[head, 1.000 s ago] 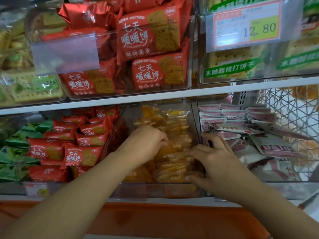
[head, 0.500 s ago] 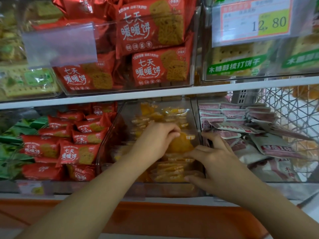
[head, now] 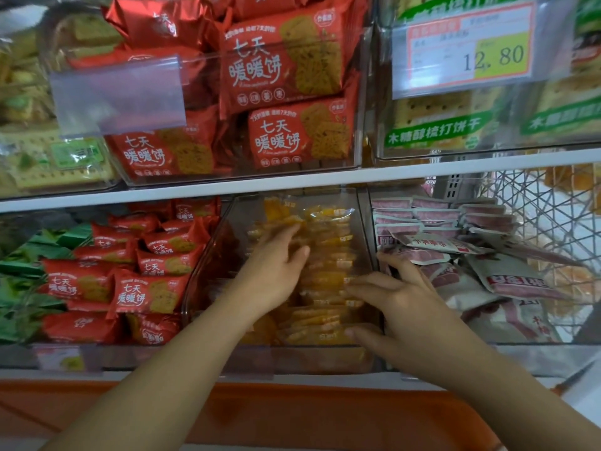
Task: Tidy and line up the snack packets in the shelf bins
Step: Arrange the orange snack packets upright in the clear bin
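Head view: on the lower shelf, green packets (head: 29,265) fill the far-left bin. Red packets (head: 143,288) lie jumbled in the next one, right up against the slanted clear wall of the middle bin (head: 221,242). Inside that bin the yellow packets (head: 328,281) stand in a row along the right wall, from front rim to back. The left hand (head: 276,275) reaches in on the row's left side — grip apart, fingers straight and laid on the packets, tips blurred. The right hand (head: 400,304) sits at the front right corner, grip apart too: fingers spread across the row, thumb low by the front rim, one finger over the divider beside the pink-and-white packets (head: 507,281). The upper shelf's white edge (head: 292,187) runs close above the bin's back.
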Demonstrator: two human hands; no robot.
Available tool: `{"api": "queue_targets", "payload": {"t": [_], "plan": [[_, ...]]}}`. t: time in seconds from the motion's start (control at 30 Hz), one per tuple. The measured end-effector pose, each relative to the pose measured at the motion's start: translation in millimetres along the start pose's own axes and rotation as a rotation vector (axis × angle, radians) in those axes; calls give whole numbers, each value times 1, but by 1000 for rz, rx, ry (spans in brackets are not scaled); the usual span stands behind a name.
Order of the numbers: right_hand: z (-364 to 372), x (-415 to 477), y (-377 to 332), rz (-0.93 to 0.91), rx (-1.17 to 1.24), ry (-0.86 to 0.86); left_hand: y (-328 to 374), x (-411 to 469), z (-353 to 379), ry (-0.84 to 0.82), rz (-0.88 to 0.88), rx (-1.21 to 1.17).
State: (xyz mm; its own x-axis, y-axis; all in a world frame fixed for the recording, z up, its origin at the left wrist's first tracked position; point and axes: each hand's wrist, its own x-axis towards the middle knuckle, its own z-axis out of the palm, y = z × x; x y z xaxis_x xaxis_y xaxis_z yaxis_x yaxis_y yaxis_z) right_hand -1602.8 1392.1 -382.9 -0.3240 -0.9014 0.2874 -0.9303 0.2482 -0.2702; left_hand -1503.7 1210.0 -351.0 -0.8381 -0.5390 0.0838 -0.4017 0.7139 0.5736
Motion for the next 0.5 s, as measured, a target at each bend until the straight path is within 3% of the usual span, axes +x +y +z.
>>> {"api": "queue_targets", "payload": {"t": [0.13, 0.37, 0.5], "plan": [[-3, 7, 1, 126, 229, 187, 8, -4, 15, -272, -119, 353], [3, 17, 4, 194, 269, 159, 28, 11, 36, -396, -112, 196], [1, 26, 3, 155, 46, 93, -5, 9, 0, -351, -14, -135]]}}
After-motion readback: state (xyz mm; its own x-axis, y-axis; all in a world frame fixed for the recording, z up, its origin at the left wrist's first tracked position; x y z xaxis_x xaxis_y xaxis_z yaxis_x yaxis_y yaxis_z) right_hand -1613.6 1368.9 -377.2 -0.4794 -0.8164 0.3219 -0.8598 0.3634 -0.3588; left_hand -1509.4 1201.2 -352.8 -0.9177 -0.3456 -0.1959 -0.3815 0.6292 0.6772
